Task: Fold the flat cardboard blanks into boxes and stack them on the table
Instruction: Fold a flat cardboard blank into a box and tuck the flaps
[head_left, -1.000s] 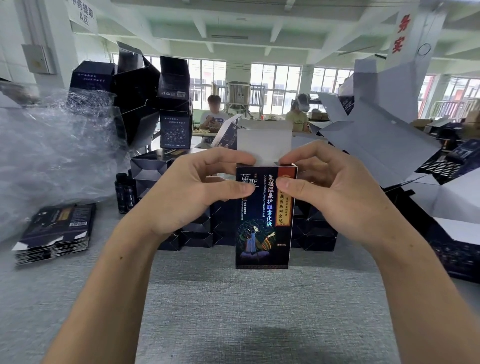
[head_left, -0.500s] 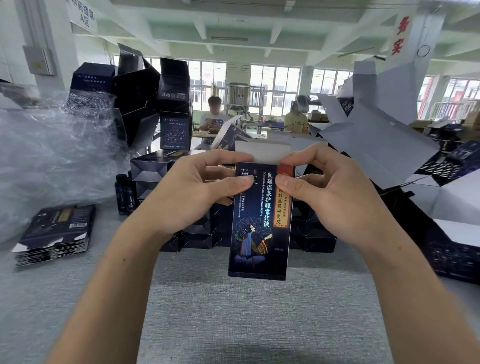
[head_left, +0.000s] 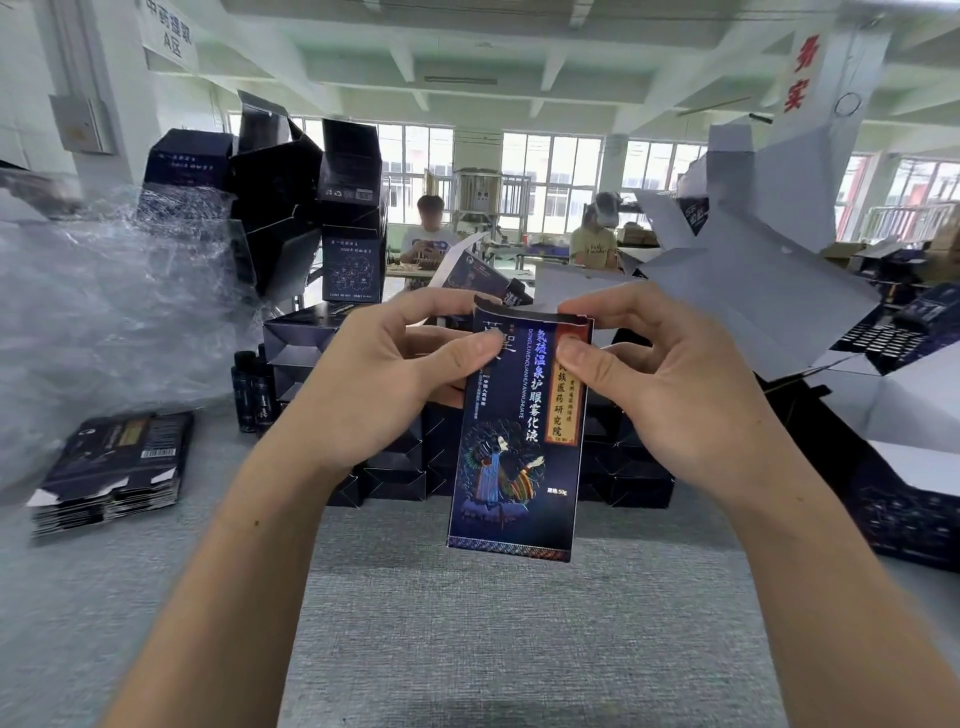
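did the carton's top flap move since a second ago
Yes. The top flap folded down: its white face reached level with the map-printed box before; now the carton ends below it.

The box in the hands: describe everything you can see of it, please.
The box is a tall, narrow carton of glossy dark blue printed cardboard, with pale Chinese lettering, a red-and-gold label strip and a picture of a robed figure. It is held upright, slightly tilted, in the air over the grey table. The left hand and right hand pinch its top corners, thumbs on the front. Whether the top flap is fully tucked I cannot tell.
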